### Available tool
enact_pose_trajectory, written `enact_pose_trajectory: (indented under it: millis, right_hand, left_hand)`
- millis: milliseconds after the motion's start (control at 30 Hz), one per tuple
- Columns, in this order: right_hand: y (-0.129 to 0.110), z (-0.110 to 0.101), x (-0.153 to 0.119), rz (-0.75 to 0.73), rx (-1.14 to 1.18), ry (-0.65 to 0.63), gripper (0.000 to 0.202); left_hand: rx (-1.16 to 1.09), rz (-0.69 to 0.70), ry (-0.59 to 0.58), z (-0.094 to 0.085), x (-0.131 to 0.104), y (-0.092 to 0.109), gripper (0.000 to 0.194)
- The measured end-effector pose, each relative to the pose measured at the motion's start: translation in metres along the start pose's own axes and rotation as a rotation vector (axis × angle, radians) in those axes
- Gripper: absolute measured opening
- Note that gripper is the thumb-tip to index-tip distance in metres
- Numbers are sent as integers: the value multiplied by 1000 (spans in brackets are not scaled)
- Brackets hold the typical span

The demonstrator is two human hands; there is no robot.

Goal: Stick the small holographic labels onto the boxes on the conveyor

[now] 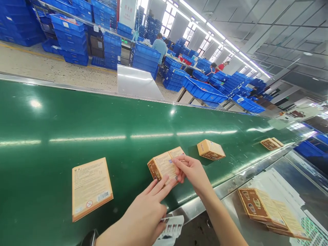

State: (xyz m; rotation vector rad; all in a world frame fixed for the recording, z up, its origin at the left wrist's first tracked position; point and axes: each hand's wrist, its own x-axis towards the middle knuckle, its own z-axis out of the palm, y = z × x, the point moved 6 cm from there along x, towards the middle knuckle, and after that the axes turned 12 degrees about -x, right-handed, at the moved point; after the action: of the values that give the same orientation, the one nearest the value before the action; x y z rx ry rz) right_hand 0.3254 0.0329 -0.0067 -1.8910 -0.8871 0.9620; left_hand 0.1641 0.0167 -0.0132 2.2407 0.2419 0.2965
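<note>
Blue crates stand stacked beyond a green conveyor belt, with at least 3 co-workers in the background. From my head camera, my left hand reaches in from the bottom, back upward, index and middle fingers stretched to the near edge of 2 tan boxes set side by side on the belt. Its thumb folds over a sheet of labels, gripped below the palm. My right hand angles in from the lower right, wrist bent inward, its fingertips drawn together at a small blue-violet label on the boxes' top; whether they pinch it, I cannot tell. Another box lies to the left, further boxes sit to the right, and a box pile rests beyond my right forearm.
</note>
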Motion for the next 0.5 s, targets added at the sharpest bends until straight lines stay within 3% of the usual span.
enact_pose_trajectory:
  millis: [300,500]
  right_hand:
    - [3,-17,0,-31,-202,132,51]
    - [-1,-31,5,-117,-459,388,25]
  left_hand:
    - [-10,-10,-33,7,17,2,9]
    - [-64,-7,-16,8,32,0,12]
